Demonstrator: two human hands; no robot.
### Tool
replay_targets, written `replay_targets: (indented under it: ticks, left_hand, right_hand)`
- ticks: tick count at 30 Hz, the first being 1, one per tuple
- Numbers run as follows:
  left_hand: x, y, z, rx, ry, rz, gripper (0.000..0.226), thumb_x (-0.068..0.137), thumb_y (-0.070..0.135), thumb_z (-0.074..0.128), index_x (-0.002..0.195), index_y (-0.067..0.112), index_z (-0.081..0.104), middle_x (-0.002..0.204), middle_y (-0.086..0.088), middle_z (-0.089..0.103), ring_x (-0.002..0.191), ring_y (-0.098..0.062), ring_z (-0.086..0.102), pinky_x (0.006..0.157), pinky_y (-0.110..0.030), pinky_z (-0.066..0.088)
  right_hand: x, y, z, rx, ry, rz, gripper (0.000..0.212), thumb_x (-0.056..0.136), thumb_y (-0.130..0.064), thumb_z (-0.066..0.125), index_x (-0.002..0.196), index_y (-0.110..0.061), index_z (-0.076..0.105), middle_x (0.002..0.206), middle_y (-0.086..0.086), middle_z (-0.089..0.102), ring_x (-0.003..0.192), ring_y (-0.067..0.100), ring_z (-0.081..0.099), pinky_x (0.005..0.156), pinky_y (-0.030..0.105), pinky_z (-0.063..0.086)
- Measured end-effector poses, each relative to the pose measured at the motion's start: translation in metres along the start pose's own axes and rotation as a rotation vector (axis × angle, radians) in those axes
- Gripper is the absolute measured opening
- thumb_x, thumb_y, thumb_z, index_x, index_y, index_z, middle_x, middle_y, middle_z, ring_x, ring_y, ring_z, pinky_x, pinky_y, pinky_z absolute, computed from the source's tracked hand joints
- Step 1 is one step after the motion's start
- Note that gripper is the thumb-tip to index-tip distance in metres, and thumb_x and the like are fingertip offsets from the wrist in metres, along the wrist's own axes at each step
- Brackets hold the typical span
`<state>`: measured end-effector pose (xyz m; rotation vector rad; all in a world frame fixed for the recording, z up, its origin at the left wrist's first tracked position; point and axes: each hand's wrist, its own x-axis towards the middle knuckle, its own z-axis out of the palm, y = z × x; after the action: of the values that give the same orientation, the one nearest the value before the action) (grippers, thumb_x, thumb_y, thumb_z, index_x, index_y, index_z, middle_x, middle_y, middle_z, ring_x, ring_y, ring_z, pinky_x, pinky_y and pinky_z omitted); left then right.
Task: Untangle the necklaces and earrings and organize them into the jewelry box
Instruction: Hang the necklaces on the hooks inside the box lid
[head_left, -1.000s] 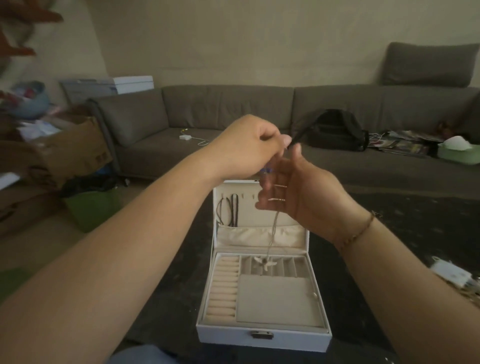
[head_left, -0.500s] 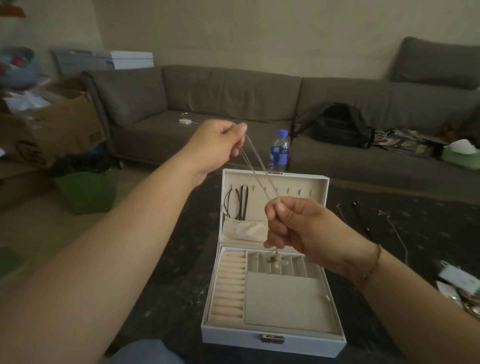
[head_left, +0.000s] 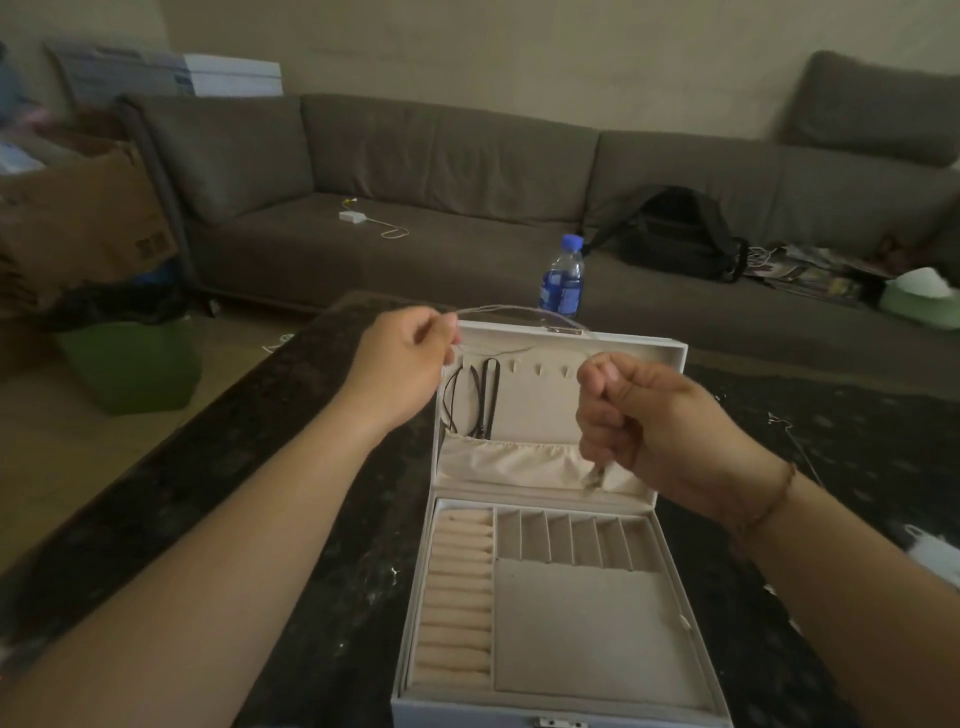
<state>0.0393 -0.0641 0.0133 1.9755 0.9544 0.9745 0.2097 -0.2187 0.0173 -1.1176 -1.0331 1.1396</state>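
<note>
The white jewelry box (head_left: 696, 670) stands open on the dark table, its lid upright. Black cords (head_left: 480, 400) hang from hooks at the lid's left. A thin pale necklace (head_left: 511, 310) stretches across the lid's top edge. My left hand (head_left: 402, 358) pinches one end of it beside the lid's upper left corner. My right hand (head_left: 649, 421) is curled round the other part in front of the lid, and the pendant (head_left: 593, 477) dangles below the fist over the lid's fabric pocket. The tray's ring rolls and small compartments hold nothing I can see.
A blue water bottle (head_left: 562, 278) stands just behind the lid. More chains (head_left: 792, 436) lie on the table at the right. A white object (head_left: 935, 556) sits at the table's right edge. A grey sofa with a black bag (head_left: 675, 234) runs behind; boxes and a green bin (head_left: 132, 364) stand left.
Both hands have dropped and spread apart. The necklace, hanging down from the left hand before, is now pulled nearly level along the lid's top, and the pendant has risen out of the tray.
</note>
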Motion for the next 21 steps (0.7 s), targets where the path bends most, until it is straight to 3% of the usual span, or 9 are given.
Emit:
replay_targets:
  ticks: [5,8,11,13,15,17,21]
  left_hand:
    - [-0.032,-0.015,0.021,-0.119,0.216,0.065,0.018,0.099,0.026,0.053,0.116,0.020,0.059,0.089,0.003,0.067,0.072,-0.012,0.067,0.067,-0.025,0.057]
    - [-0.044,-0.020,0.032,-0.190,0.195,0.085,0.017,0.095,0.019,0.058,0.111,0.025,0.052,0.092,0.005,0.066,0.068,-0.012,0.067,0.063,-0.022,0.056]
    - [-0.043,-0.028,0.036,-0.023,0.028,0.087,0.016,0.094,0.013,0.058,0.095,0.028,0.062,0.093,0.008,0.067,0.072,-0.006,0.065,0.064,-0.018,0.052]
    - [-0.045,-0.032,0.039,0.154,-0.086,0.115,0.019,0.095,0.014,0.058,0.104,0.027,0.068,0.101,0.011,0.069,0.084,0.000,0.066,0.074,-0.018,0.056]
    - [-0.049,-0.033,0.045,0.309,-0.140,0.149,0.022,0.095,0.020,0.056,0.114,0.026,0.067,0.110,0.010,0.068,0.095,-0.007,0.066,0.083,-0.030,0.058]
    - [-0.052,-0.030,0.051,0.464,-0.148,0.202,0.022,0.095,0.027,0.053,0.115,0.026,0.063,0.112,0.008,0.066,0.094,-0.016,0.065,0.080,-0.039,0.057]
    - [-0.055,-0.029,0.055,0.629,-0.138,0.270,0.023,0.098,0.035,0.047,0.116,0.027,0.059,0.112,0.008,0.061,0.091,-0.019,0.064,0.067,-0.031,0.049]
  right_hand:
    - [0.034,-0.001,-0.003,0.004,-0.025,-0.087,0.032,0.101,-0.010,0.029,0.078,-0.014,0.050,0.061,0.000,0.036,0.055,0.015,0.027,0.053,0.027,0.030]
    - [0.051,0.011,-0.003,0.037,-0.043,-0.156,0.025,0.099,-0.013,0.031,0.080,-0.013,0.049,0.062,0.000,0.034,0.056,0.017,0.023,0.054,0.025,0.031]
    - [0.063,0.026,0.002,0.046,-0.014,-0.206,0.020,0.095,-0.016,0.036,0.079,-0.012,0.048,0.062,0.002,0.032,0.059,0.021,0.017,0.054,0.026,0.030]
    - [0.070,0.038,0.006,0.052,0.031,-0.247,0.018,0.092,-0.016,0.039,0.077,-0.012,0.048,0.060,0.001,0.032,0.056,0.018,0.021,0.054,0.026,0.031]
    - [0.074,0.050,0.009,0.025,0.085,-0.284,0.019,0.092,-0.017,0.040,0.076,-0.014,0.050,0.059,-0.001,0.033,0.055,0.016,0.027,0.055,0.027,0.031]
    - [0.076,0.059,0.010,-0.003,0.127,-0.309,0.022,0.093,-0.019,0.040,0.075,-0.017,0.052,0.060,-0.002,0.034,0.057,0.016,0.029,0.057,0.031,0.029]
    - [0.075,0.065,0.012,-0.010,0.175,-0.330,0.020,0.094,-0.021,0.040,0.077,-0.015,0.050,0.060,-0.004,0.035,0.057,0.015,0.029,0.057,0.033,0.025]
